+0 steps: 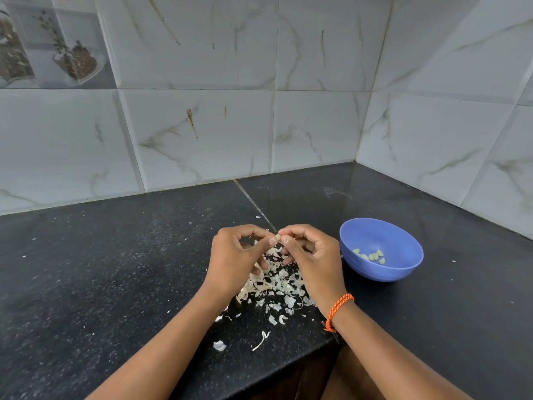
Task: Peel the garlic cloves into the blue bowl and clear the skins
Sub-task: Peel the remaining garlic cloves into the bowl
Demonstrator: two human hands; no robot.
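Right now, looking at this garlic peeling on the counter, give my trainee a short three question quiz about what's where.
1. True or false: the blue bowl sits on the person's right side of the counter.
2. Which holds the garlic clove? A: left hand alone. B: right hand alone. C: the fingers of both hands.
3. Fill in: the garlic skins lie heaped on the black ___ beneath the hands.

Key: 1 true. 2 C, both hands pinch it between them. 3 counter; peeled cloves already lie in the bowl.
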